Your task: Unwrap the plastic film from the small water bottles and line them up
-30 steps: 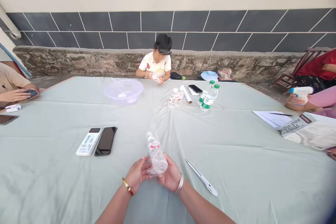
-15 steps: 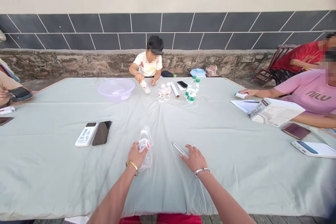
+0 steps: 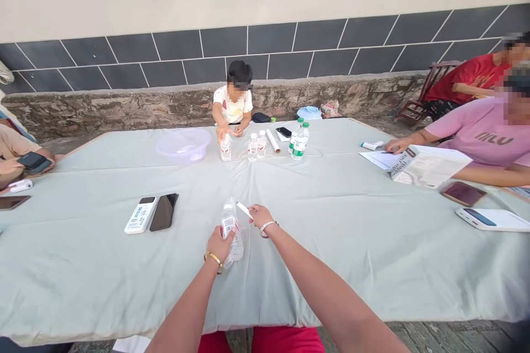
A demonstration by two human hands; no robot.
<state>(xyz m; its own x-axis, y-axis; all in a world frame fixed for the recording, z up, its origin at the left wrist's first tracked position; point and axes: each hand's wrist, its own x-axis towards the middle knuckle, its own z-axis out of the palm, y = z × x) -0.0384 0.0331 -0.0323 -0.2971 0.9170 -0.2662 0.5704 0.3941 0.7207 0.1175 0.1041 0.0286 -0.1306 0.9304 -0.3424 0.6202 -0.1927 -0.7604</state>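
Steadying the bottle (image 3: 228, 225) is, I judge, half of this step: it is in its clear wrap (image 3: 236, 252) at the near middle of the table (image 3: 331, 242), and the fingers of the left hand (image 3: 219, 243) close around its side. The fingers of the right hand (image 3: 259, 216) pinch a thin tool, probably a knife (image 3: 243, 209), whose tip is close to the cap end; if it touches the wrap, I cannot tell. It seems best to use a light, shallow stroke, pointing away from the left fingers, so that the bottle is not pierced. What this bottle contains is not clear to see. Farther away, two green-capped bottles (image 3: 300, 144) and two small bottles (image 3: 252, 149) look transparent. In the wide basin (image 3: 199, 150) I cannot identify any content.
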